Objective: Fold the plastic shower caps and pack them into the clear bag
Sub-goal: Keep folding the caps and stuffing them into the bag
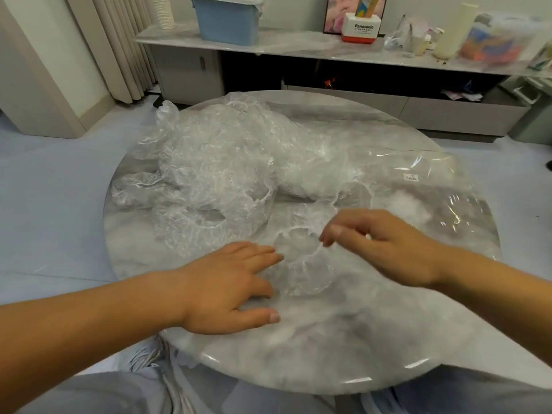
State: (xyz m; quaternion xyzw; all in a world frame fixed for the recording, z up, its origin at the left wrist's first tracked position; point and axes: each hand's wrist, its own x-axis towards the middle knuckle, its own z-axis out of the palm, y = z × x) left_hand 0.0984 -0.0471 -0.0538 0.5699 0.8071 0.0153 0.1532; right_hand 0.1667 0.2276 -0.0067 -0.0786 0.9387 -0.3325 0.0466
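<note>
On the table, the left hand presses a shower cap flat with straight fingers; the right hand pinches its rim. Beyond, the clear bag holds whitish bundled caps.

Too small to read: label on the clear bag. Smeared by blur: clutter at the shelf's right end. Cut by top edge: blue bin. Under left hand: part of shower cap.
</note>
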